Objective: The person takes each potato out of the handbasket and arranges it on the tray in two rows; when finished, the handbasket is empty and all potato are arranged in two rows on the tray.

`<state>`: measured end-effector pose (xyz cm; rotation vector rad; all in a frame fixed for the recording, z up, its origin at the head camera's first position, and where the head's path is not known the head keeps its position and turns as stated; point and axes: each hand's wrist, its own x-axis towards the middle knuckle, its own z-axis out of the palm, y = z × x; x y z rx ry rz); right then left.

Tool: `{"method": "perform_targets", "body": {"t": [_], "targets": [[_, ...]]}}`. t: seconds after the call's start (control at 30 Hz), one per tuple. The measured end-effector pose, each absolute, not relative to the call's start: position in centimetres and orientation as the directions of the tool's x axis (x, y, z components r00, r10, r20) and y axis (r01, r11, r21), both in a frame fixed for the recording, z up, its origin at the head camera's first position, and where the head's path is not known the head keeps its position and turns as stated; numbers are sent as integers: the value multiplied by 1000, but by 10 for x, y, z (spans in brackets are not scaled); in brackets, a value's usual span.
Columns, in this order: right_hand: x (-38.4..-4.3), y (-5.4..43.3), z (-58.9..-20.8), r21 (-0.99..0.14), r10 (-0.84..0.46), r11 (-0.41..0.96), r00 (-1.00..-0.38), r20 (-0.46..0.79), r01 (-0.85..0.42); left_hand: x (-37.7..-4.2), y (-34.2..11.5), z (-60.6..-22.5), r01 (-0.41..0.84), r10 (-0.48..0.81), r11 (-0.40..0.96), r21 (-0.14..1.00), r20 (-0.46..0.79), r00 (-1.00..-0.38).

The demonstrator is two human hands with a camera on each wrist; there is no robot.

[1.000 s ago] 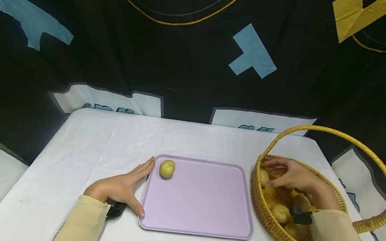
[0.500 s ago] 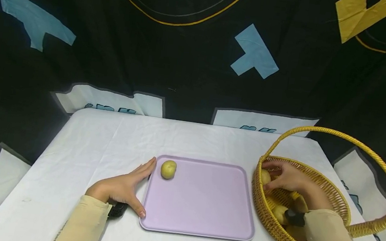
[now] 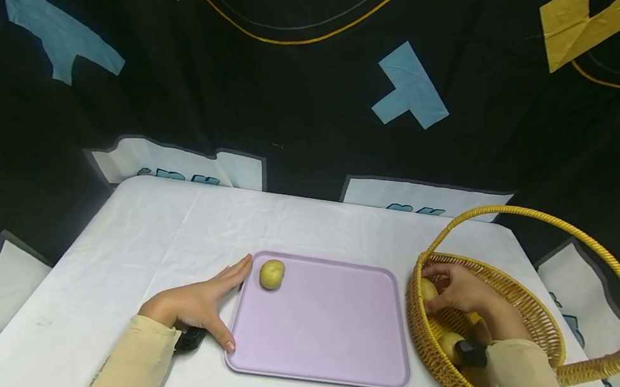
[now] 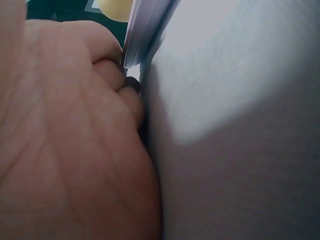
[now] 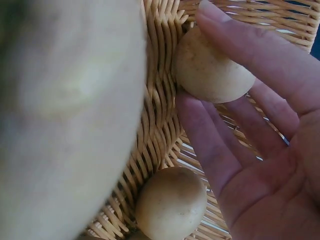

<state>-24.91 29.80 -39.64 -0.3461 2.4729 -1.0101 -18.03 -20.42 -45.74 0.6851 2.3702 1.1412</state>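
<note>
On the lilac tray (image 3: pixel 323 326) lies one potato (image 3: pixel 272 275), near the far left corner. My left hand (image 3: pixel 194 301) rests along the tray's left edge, thumb and fingers spread; the left wrist view shows its palm beside the white cloth. My right hand (image 3: pixel 465 295) reaches into the wicker basket (image 3: pixel 438 375) at the right. There it pinches a potato (image 5: pixel 215 72) between thumb and fingers, close to the woven wall. Another potato (image 5: pixel 172 202) sits lower in the basket. Wrist and sleeve partly hide several more.
The basket's tall arched handle (image 3: pixel 586 234) rises over the right forearm. White cloth (image 3: pixel 215 215) covers the table, and a dark curtain (image 3: pixel 296 109) with blue and yellow shapes hangs behind it. A pale blurred surface (image 5: pixel 70 125) fills the left of the right wrist view.
My right hand has drawn its thumb and fingers in around the potato at the basket's left side. The left hand keeps its place at the tray edge.
</note>
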Motion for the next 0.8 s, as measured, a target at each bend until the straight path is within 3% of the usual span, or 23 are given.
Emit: {"method": "perform_targets", "body": {"t": [0.27,0.5,0.8], "targets": [[-248,301,-400,-718,-390,692,-874,-290,-70,-179,-204,-458,238,589,541,806,-161,-792],[-247,309,-397,-706,-392,694,-898,-202,-144,-179,-204,-458,249,589,543,802,-152,-793],[-236,314,-371,-719,-268,695,-934,-235,-18,-181,-205,-459,261,592,553,791,-153,-791]]}}
